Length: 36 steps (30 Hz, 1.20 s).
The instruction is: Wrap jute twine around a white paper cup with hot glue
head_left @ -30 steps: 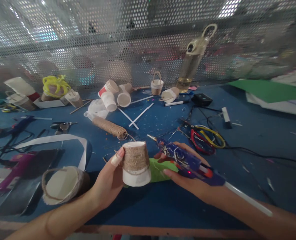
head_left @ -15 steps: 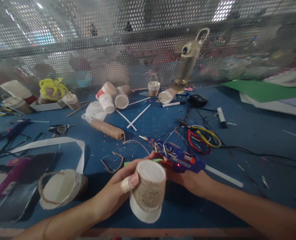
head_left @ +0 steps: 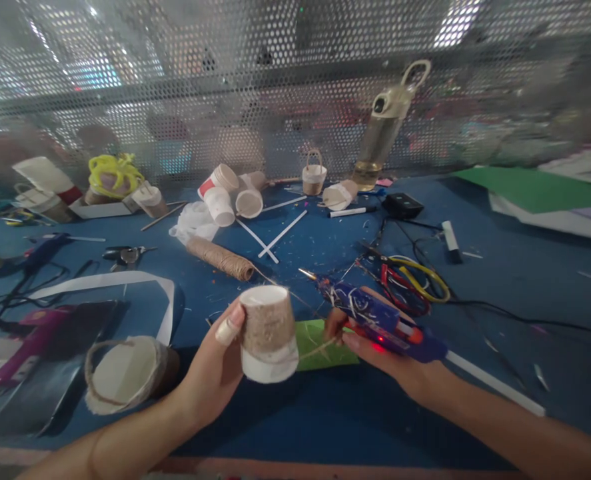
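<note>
My left hand grips an upturned paper cup from its left side, a light bandage around the thumb. Brown twine covers the cup's middle, while its base and rim band stay white. A blue glue gun rests in my right hand, its nozzle pointing up and left and a red light glowing. From the cup's lower right a strand of twine stretches to my right fingers. Green paper lies beneath, between the hands. Behind the cup is a roll of twine.
A cup basket with a twine handle stands at left, near a dark flat case. Scissors and black cables lie right of the glue gun. Farther back are several cups, white sticks, a tilted bottle and a perforated metal screen.
The cup has moved up and left, away from the glue gun. My right hand has shifted right with the gun, exposing the green paper and a strand of twine between the hands.
</note>
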Tool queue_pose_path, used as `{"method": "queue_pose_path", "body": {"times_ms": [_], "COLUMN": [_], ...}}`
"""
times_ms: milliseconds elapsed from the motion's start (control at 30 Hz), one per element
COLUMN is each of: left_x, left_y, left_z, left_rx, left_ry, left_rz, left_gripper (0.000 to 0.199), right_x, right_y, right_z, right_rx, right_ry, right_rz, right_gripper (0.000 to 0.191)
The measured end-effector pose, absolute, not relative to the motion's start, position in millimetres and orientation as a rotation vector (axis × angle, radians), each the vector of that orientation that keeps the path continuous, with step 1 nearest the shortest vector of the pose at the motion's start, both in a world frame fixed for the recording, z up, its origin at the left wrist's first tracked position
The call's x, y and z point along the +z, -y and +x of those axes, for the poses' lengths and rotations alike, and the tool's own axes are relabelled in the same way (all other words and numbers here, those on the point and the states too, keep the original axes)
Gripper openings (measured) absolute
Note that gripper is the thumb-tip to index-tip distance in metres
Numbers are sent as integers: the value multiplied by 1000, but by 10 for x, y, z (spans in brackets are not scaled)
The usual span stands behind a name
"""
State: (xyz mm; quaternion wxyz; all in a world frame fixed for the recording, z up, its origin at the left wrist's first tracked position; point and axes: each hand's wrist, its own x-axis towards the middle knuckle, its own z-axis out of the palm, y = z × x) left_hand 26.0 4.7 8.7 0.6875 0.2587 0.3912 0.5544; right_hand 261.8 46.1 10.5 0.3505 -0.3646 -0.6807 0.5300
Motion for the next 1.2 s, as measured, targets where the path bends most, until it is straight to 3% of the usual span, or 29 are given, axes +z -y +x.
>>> {"method": "queue_pose_path", "body": {"times_ms": [367, 633, 1033, 1200], "left_x": [38, 30, 77, 70], "left_y": [-127, -139, -121, -132], "left_z": [237, 241, 249, 243], "left_rx": [1372, 1368, 1439, 1423], "left_ry": [-1059, -1096, -1139, -1146], "left_rz": [572, 662, 696, 754], "left_gripper": [40, 34, 43, 36], "right_x": [12, 99, 209, 173], "right_y": [-458, -459, -432, -443], "right_z": [2621, 2677, 2668, 2706], "right_rx": [1394, 1503, 1156, 1101], "right_ry": [1667, 1673, 1822, 1844], "right_rz": [-696, -721, -922, -821], "right_gripper": [11, 28, 22, 23]}}
